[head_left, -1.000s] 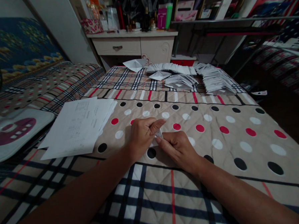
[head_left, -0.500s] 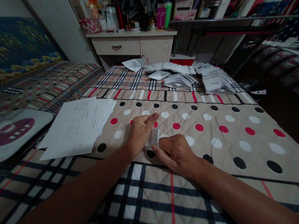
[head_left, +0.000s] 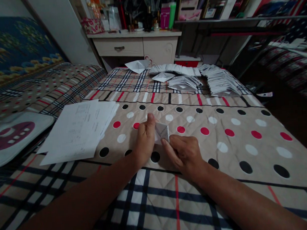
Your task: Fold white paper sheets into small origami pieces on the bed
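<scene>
Between my hands is a small folded piece of white paper (head_left: 162, 131) with faint print and a diagonal crease. My right hand (head_left: 183, 151) pinches its lower right edge between thumb and curled fingers. On the paper's left side is my left hand (head_left: 145, 139), its thumb pointing up and its other fingers mostly hidden behind the hand and paper; it appears to grip that side. Both hands are just above the dotted bedspread (head_left: 216, 132).
Loose printed sheets (head_left: 72, 133) lie to the left, beside a white tray-like object (head_left: 40, 122) with a purple patch. Farther back are a folded paper (head_left: 138, 66), a small paper stack (head_left: 184, 83) and a long fanned stack (head_left: 221, 80). A white cabinet (head_left: 129, 47) stands beyond the bed.
My right hand has shifted slightly right and my left thumb has turned more upright. More of the folded paper now shows between the hands.
</scene>
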Demonstrator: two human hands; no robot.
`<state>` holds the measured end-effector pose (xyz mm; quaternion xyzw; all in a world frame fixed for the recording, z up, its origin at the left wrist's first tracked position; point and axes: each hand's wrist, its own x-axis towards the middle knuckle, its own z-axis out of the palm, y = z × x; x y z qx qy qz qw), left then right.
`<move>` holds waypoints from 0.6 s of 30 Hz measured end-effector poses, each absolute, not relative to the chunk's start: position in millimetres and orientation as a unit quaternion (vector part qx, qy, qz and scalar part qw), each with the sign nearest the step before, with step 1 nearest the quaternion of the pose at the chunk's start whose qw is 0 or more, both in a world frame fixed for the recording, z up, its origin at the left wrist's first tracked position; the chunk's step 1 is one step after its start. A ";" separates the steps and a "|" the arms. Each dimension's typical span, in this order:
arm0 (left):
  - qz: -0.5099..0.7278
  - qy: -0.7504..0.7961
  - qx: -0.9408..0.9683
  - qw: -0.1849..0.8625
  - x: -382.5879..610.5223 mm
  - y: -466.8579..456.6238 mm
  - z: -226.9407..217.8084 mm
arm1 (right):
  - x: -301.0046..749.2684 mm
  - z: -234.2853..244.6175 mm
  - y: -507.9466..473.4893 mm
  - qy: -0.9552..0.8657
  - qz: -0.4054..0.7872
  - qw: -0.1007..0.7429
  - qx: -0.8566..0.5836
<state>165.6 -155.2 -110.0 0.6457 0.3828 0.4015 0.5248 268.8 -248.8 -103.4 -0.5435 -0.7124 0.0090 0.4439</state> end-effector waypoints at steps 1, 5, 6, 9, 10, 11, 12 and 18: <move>0.406 0.385 0.645 0.520 165.8 -156.4 -109.3 | 268.2 -102.8 -248.8 -0.719 0.024 0.441 -0.536; 0.418 0.357 0.669 0.500 164.0 -156.1 -105.0 | 266.4 -102.0 -249.7 -0.743 0.088 0.425 -0.509; 0.424 0.351 0.673 0.495 163.4 -155.2 -104.5 | 266.7 -102.0 -249.9 -0.736 0.102 0.429 -0.514; 0.419 0.330 0.672 0.514 162.3 -153.4 -105.1 | 270.5 -102.4 -249.5 -0.660 0.162 0.472 -0.562; 0.404 0.315 0.674 0.533 162.5 -153.4 -105.6 | 272.4 -102.7 -249.0 -0.620 0.193 0.495 -0.577; 0.384 0.298 0.676 0.554 162.9 -153.8 -106.0 | 274.4 -103.3 -248.3 -0.579 0.228 0.519 -0.586; 0.364 0.282 0.677 0.574 163.4 -154.5 -106.3 | 276.3 -104.0 -247.5 -0.541 0.268 0.540 -0.587; 0.318 0.293 0.678 0.594 164.9 -153.1 -109.4 | 281.7 -109.6 -241.0 -0.445 0.394 0.558 -0.579</move>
